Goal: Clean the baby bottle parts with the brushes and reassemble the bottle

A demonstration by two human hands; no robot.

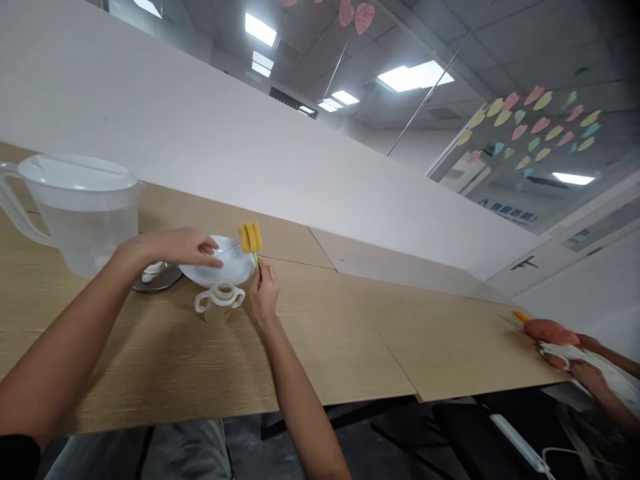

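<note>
As recorded at the time of inspection, the sponge bottle brush [250, 237] stands almost upright in my right hand [263, 295], its yellow sponge head leaning slightly and its green handle [256, 260] pinched between my thumb and fingertips [261, 270]. The brush is just beside the right edge of the white plate [235, 268]; I cannot confirm contact. The plate sits tilted rather than flat, and my left hand [183, 248] lies across its upper part, with the fingers [210, 253] extended and held close together. My left thumb is hidden, so I cannot tell whether the plate is gripped or only touched. Directly in front of the plate stands a clear two-handled baby cup [219, 305], open at the top and close to my right hand. To the left of the plate lies a round steel dish [163, 280] holding small white parts [153, 270]. Beyond it stands a clear plastic pitcher [83, 230] with a white lid, all on a light wood table [340, 333]. Well apart at the far right, a co-worker's hands [583, 373] hold a white cloth [590, 363] next to an orange object [550, 331].
</note>
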